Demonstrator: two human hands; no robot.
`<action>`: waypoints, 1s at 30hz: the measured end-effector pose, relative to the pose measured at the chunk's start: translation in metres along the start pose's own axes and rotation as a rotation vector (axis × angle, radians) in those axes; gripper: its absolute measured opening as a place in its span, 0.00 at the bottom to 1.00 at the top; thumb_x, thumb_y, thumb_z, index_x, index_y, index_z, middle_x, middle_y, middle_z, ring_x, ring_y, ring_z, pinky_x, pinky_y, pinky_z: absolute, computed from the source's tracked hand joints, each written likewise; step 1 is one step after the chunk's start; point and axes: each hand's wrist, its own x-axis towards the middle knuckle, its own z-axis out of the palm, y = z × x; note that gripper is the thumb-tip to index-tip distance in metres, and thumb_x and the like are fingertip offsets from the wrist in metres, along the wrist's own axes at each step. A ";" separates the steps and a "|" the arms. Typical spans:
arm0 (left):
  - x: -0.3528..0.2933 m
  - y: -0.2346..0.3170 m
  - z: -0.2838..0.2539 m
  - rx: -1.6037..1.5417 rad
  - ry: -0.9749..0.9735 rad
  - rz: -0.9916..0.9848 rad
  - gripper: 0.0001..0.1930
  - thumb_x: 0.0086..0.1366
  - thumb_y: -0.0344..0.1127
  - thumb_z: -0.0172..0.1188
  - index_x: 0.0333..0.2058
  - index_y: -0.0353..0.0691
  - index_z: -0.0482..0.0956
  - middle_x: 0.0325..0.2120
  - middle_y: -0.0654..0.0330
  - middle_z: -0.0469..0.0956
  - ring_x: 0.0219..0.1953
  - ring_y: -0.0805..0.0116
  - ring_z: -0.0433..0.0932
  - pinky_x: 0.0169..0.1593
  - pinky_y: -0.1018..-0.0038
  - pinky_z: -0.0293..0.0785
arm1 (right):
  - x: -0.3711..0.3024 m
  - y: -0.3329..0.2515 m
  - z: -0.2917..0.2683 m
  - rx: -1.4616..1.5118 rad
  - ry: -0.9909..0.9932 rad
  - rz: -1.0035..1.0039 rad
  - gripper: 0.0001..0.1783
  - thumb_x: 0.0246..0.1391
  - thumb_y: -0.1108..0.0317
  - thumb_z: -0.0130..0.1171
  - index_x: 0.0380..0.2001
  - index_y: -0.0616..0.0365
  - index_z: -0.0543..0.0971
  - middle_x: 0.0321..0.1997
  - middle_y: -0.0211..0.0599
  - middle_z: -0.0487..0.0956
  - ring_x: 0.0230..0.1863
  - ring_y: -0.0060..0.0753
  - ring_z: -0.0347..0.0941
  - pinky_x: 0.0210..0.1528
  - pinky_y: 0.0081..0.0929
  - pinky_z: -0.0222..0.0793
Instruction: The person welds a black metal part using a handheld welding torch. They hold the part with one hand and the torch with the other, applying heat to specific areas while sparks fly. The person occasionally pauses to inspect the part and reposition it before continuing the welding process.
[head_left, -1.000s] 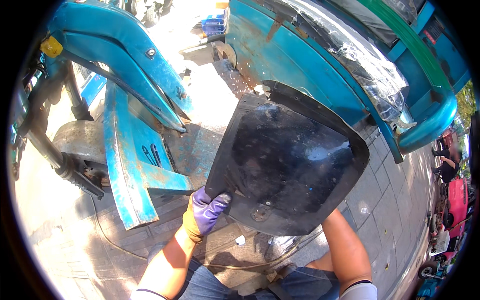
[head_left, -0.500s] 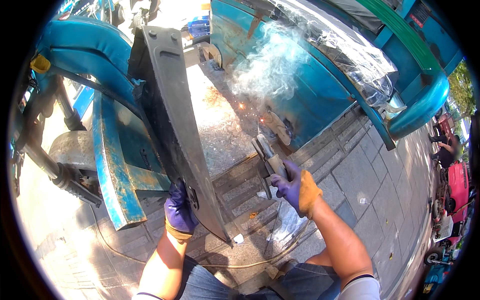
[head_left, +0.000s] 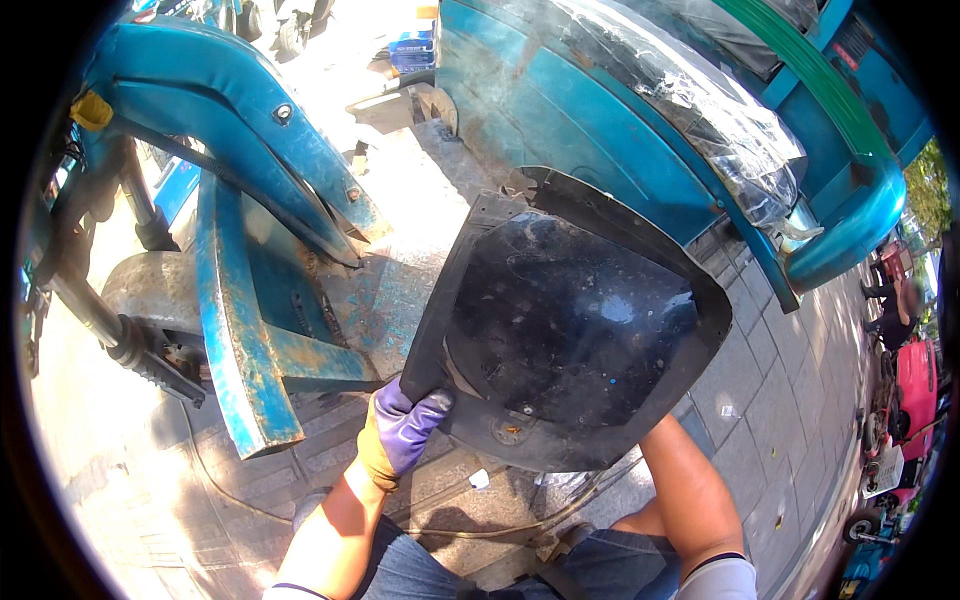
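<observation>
My left hand (head_left: 402, 432), in a purple and tan glove, grips the lower left rim of a black shield (head_left: 575, 320). The shield looks like a welding shield, with a broad, glossy dark panel and a raised rim. It is tilted so that its broad panel faces me. My right forearm (head_left: 685, 480) reaches up behind the lower right of the shield. The right hand and whatever it holds are hidden there. Beyond the shield stands a blue metal body panel (head_left: 590, 110) of a vehicle, its lower part covered from view.
To the left is a rusty blue frame (head_left: 235, 330) with a fork and wheel. A worn metal floor plate (head_left: 385, 300) lies between frame and panel. A cable (head_left: 500, 533) crosses the paving near my legs. Parked vehicles and a person (head_left: 895, 310) are at the far right.
The shield has turned from edge-on to broad side and swung right, covering my right hand and the electrode holder it held. The sparks are out of sight and the thick smoke has thinned.
</observation>
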 end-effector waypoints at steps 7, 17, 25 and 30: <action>0.004 -0.006 -0.001 -0.075 0.017 0.016 0.11 0.69 0.38 0.66 0.42 0.37 0.82 0.31 0.71 0.79 0.33 0.80 0.73 0.39 0.77 0.71 | 0.000 -0.027 -0.003 -0.125 -0.034 -0.063 0.27 0.62 0.57 0.59 0.59 0.62 0.74 0.35 0.46 0.84 0.32 0.36 0.81 0.41 0.34 0.75; 0.005 -0.002 0.000 -0.150 0.073 -0.043 0.08 0.71 0.37 0.63 0.41 0.38 0.83 0.32 0.68 0.81 0.35 0.77 0.76 0.41 0.74 0.74 | -0.005 -0.030 0.002 -0.190 -0.051 -0.247 0.27 0.61 0.57 0.59 0.59 0.60 0.74 0.34 0.45 0.84 0.31 0.36 0.81 0.41 0.34 0.75; 0.014 -0.019 -0.014 -0.847 -0.010 0.020 0.16 0.76 0.40 0.52 0.57 0.39 0.75 0.53 0.57 0.79 0.55 0.61 0.80 0.62 0.60 0.76 | -0.018 -0.067 0.012 -0.088 -0.178 0.094 0.24 0.61 0.60 0.59 0.58 0.59 0.75 0.33 0.40 0.82 0.29 0.30 0.78 0.37 0.32 0.74; 0.010 -0.028 -0.021 -1.029 -0.002 -0.055 0.16 0.77 0.40 0.52 0.58 0.41 0.75 0.52 0.57 0.80 0.54 0.63 0.80 0.61 0.62 0.77 | -0.015 -0.074 0.012 -0.102 -0.120 0.163 0.24 0.61 0.57 0.60 0.55 0.59 0.76 0.32 0.44 0.84 0.30 0.33 0.81 0.38 0.34 0.75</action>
